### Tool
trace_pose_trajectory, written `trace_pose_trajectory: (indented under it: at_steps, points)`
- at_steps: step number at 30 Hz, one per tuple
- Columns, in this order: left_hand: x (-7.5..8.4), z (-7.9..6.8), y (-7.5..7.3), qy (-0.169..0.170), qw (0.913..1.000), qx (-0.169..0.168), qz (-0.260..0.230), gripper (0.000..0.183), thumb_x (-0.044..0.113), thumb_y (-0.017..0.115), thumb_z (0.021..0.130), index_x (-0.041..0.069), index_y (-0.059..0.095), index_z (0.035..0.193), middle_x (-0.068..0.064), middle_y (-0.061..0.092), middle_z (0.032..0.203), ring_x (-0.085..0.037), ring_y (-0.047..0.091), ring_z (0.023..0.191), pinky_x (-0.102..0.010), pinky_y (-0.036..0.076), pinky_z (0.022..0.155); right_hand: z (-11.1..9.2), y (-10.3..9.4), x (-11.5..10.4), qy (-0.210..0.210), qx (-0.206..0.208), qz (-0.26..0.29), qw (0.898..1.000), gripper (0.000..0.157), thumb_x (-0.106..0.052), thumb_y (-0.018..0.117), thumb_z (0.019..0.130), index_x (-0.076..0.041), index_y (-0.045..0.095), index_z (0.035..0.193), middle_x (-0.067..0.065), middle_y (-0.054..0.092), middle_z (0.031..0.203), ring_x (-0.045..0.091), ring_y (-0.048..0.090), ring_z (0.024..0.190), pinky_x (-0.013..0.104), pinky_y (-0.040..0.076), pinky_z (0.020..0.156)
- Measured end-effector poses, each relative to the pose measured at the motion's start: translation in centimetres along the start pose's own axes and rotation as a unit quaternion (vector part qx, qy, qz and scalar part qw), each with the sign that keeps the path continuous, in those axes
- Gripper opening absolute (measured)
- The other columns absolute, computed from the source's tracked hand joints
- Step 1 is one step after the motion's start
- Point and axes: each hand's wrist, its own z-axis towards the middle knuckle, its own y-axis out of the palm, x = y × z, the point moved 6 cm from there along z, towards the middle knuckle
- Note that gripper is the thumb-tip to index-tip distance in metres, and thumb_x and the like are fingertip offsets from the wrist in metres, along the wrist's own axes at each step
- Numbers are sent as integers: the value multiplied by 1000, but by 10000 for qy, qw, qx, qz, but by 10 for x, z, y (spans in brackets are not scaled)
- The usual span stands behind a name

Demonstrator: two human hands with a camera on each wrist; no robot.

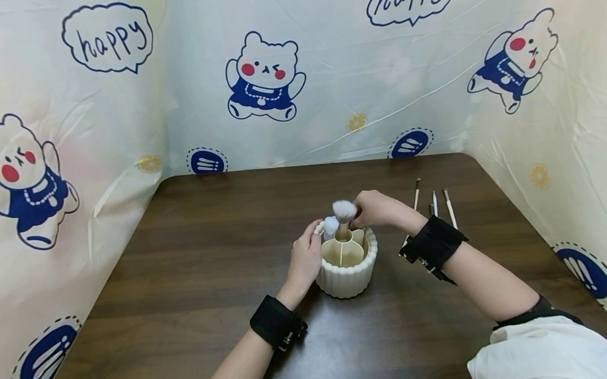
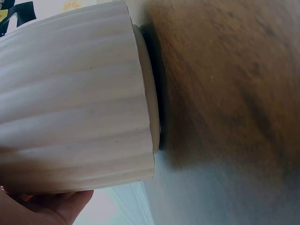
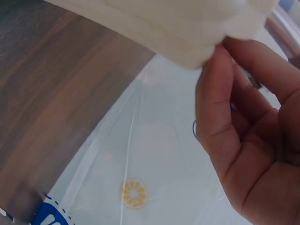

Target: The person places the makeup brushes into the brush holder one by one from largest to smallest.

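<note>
A cream, ribbed brush holder (image 1: 345,282) with inner compartments stands upright on the brown table. A fluffy, pale-tipped makeup brush (image 1: 344,210) rises from it, and beside that is a bluish-white rounded tip (image 1: 330,226). My left hand (image 1: 306,257) grips the holder's left side, fingers up at its rim; the left wrist view shows part of that hand (image 2: 56,206) against the ribbed wall. At the far right of the rim is my right hand (image 1: 379,209). In the right wrist view, its thumb and forefinger (image 3: 216,89) pinch the holder's edge (image 3: 187,35).
Several slim brushes (image 1: 450,207) lie on the table (image 1: 208,246) to the right, partly behind the right forearm. A printed sheet (image 1: 329,85) with bear drawings hangs along the back and both sides of the table.
</note>
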Motion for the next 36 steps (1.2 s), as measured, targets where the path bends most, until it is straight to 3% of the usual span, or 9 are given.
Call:
trace_pose_trajectory:
  at_steps: [7, 14, 22, 28, 31, 33, 36]
  points:
    - [-1, 0, -1, 20, 10000, 11, -2, 42, 18, 33, 99, 15, 53, 136, 3, 36, 57, -7, 27, 42, -24, 27, 45, -6, -17, 16, 108, -264, 613, 9977, 20, -8, 57, 85, 1, 70, 96, 7, 63, 83, 13, 51, 69, 23, 43, 62]
    - [-2, 1, -2, -14, 10000, -12, -3, 43, 18, 33, 99, 15, 53, 136, 2, 37, 58, -8, 29, 44, -24, 29, 46, -20, -65, 49, 937, 671, 1202, 9860, 32, -14, 54, 92, 6, 63, 115, 20, 66, 105, 20, 63, 85, 30, 52, 75]
    - [-2, 1, -4, 5, 10000, -1, 20, 43, 18, 33, 98, 12, 53, 136, 1, 36, 58, -12, 30, 46, -24, 29, 48, -38, -101, 110, 1643, 2052, 1627, 9510, 44, -24, 48, 96, 9, 54, 126, 29, 57, 119, 29, 61, 92, 43, 47, 86]
    - [-2, 0, -4, -55, 10000, -60, 42, 44, 19, 32, 99, 13, 52, 137, 1, 36, 58, -11, 29, 45, -24, 27, 47, -53, -106, 158, 2121, 3046, 1755, 9119, 41, -19, 49, 93, 12, 58, 118, 15, 64, 90, 6, 51, 67, 26, 43, 66]
    - [-2, 0, -3, -79, 9999, -57, 45, 44, 19, 32, 99, 12, 52, 137, 1, 37, 58, -12, 29, 46, -24, 27, 47, -61, -101, 179, 2505, 3318, 1700, 8935, 42, -20, 50, 93, 13, 59, 118, 20, 65, 94, 18, 56, 73, 31, 44, 68]
    - [-2, 0, -3, -84, 9999, -49, 46, 44, 19, 32, 99, 11, 52, 137, 1, 37, 59, -13, 30, 47, -24, 27, 48, -65, -96, 192, 2785, 3423, 1700, 8811, 43, -20, 48, 93, 13, 59, 119, 28, 62, 109, 32, 58, 87, 40, 46, 77]
    - [-1, 0, -3, -76, 10000, -38, 37, 43, 19, 33, 99, 12, 52, 137, 1, 37, 59, -13, 30, 47, -24, 27, 48, -72, -85, 209, 3074, 3444, 1690, 8708, 45, -21, 46, 96, 14, 56, 122, 34, 53, 126, 44, 52, 106, 51, 43, 92]
